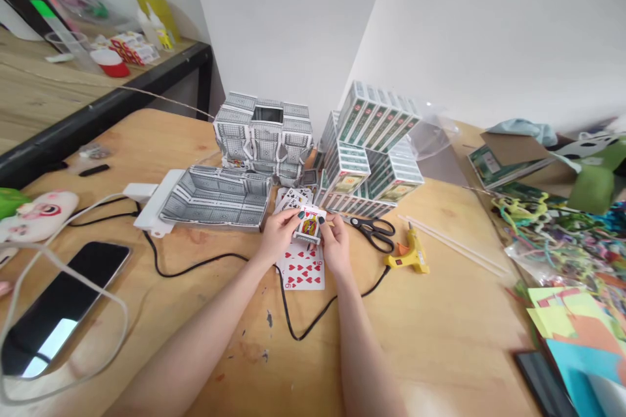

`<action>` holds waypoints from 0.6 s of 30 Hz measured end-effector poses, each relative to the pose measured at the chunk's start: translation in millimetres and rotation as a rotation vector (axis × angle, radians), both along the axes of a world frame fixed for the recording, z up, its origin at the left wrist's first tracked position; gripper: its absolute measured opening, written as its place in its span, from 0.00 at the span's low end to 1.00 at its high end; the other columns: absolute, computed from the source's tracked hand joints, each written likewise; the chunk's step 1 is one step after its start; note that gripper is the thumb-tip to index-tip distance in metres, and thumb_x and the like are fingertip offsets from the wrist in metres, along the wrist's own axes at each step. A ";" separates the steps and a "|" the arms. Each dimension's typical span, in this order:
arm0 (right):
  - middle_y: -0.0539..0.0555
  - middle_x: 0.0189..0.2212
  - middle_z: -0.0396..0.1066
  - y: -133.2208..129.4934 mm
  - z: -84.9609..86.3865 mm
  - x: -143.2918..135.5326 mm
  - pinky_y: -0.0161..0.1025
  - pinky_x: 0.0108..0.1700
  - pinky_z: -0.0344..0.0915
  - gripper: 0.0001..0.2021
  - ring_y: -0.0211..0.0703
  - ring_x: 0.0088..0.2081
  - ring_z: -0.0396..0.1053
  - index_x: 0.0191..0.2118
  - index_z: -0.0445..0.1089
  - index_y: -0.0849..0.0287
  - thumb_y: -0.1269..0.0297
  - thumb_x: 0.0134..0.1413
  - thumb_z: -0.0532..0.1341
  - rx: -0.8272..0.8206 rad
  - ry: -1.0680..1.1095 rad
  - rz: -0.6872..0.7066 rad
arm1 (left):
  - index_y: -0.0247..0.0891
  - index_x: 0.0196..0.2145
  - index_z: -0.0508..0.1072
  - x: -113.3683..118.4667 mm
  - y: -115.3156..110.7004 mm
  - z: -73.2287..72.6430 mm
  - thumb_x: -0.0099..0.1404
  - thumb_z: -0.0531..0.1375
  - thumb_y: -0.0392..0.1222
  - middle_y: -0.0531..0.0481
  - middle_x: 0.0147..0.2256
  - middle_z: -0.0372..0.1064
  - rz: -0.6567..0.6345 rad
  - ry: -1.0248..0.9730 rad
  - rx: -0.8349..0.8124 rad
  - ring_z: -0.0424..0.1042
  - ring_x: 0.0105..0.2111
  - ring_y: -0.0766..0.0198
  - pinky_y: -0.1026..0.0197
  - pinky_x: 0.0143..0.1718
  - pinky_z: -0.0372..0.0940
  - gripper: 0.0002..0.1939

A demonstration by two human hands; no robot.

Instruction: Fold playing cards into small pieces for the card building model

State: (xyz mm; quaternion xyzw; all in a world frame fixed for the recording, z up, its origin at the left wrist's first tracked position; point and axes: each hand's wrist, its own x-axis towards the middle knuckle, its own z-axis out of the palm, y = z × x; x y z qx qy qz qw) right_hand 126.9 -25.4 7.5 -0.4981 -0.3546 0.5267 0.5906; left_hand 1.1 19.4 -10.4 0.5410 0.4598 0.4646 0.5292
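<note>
Between my two hands is a playing card [310, 224] with a red-heart court figure, its lower edge bent. My left hand [280, 232] pinches its left side, and my right hand [335, 241] grips its right side. Beneath them a nine of hearts [304, 272] lies face up on the table, with more cards [293, 197] fanned just behind. Behind to the left stand an open tray made of cards [220, 199] and a taller block structure of cards [267, 137]. Black-handled scissors [374, 232] lie right of my right hand.
A yellow glue gun [413, 253] with its black cord, and clear glue sticks [454, 244], lie to the right. Stacked card boxes [366, 156] stand at the back. A phone [63, 303], white cable and power strip [159, 205] are left; coloured paper [581, 332] and yarn [557, 228] right.
</note>
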 end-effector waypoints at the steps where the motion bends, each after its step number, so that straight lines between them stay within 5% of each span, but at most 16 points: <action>1: 0.41 0.19 0.63 0.4 0.6 -1.4 0.29 0.15 0.55 0.09 0.31 0.14 0.58 0.30 0.56 0.54 0.58 0.50 0.57 0.000 0.016 -0.009 | 0.35 0.35 0.74 0.2 -0.1 -0.4 0.56 0.57 0.42 0.50 0.26 0.68 0.005 -0.006 -0.003 0.66 0.26 0.64 0.63 0.27 0.61 0.12; 6: 0.42 0.19 0.63 1.4 -0.1 -7.7 0.30 0.18 0.56 0.07 0.33 0.17 0.60 0.33 0.60 0.54 0.59 0.50 0.57 0.008 0.057 -0.073 | 0.36 0.38 0.72 4.5 -3.8 3.7 0.58 0.55 0.40 0.49 0.32 0.69 -0.028 -0.081 0.019 0.67 0.30 0.63 0.63 0.31 0.62 0.11; 18: 0.45 0.21 0.64 1.2 -3.6 -13.3 0.32 0.22 0.57 0.06 0.35 0.20 0.60 0.34 0.61 0.54 0.61 0.48 0.56 0.021 0.050 -0.133 | 0.37 0.28 0.69 3.7 -5.8 16.0 0.54 0.55 0.39 0.55 0.21 0.60 -0.011 -0.125 -0.058 0.59 0.21 0.69 0.67 0.23 0.55 0.05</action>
